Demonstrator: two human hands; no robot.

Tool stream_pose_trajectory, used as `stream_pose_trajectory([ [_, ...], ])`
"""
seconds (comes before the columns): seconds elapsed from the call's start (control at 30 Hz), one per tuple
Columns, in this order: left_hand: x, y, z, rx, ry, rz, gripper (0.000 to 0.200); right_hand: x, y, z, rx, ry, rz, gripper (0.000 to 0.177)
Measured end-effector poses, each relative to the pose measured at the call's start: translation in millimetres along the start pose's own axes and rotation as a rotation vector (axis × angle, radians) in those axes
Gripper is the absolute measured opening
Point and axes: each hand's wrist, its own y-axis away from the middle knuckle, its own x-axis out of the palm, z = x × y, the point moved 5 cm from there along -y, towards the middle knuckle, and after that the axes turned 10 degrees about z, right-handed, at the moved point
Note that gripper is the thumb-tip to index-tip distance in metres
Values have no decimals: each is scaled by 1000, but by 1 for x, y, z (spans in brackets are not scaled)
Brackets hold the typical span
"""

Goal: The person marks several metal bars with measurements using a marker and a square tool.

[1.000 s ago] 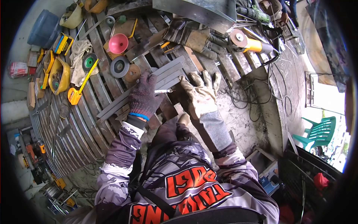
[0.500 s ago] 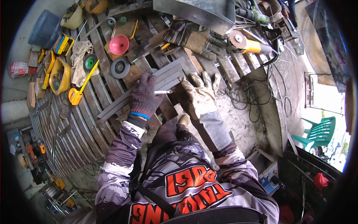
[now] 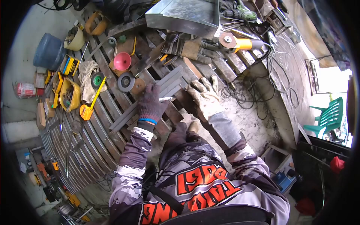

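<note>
My left hand (image 3: 152, 104), in a dark knitted glove with a blue cuff band, lies over several grey flat metal bars (image 3: 170, 81). Its fingers are curled, and a slim white marker (image 3: 165, 99) pokes out toward the right. On the other side, my right hand (image 3: 205, 98) wears a pale leather work glove with a grey cuff. Its fingers are spread, with the thumb side close to the right ends of the bars. The bars rest slantwise on a slatted metal workbench (image 3: 95, 137).
An angle grinder (image 3: 240, 43), work gloves (image 3: 189, 47) and a sheet-metal box (image 3: 182, 17) are at the back. Grinding discs (image 3: 126, 81), a pink bowl (image 3: 122, 61) and a tape measure (image 3: 86, 111) lie leftward. Cables (image 3: 258, 99) coil on the right; a green chair (image 3: 330, 116) stands beyond.
The view has shifted, so most of the bench appears lower and further right. Both hands stay by the bars, the left still with the marker and the right still spread.
</note>
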Motion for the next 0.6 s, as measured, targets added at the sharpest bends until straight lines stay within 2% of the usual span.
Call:
stream_pose_trajectory([
  [0.17, 2, -1, 0, -14, -33, 24, 69, 1, 3, -2, 14, -14, 17, 57],
  [0.23, 3, 0, 0, -10, -39, 3, 69, 4, 5, -2, -34, -7, -123, 56],
  [0.6, 4, 0, 3, -50, -45, 16, 73, 1, 5, 1, -46, 13, -96, 56],
])
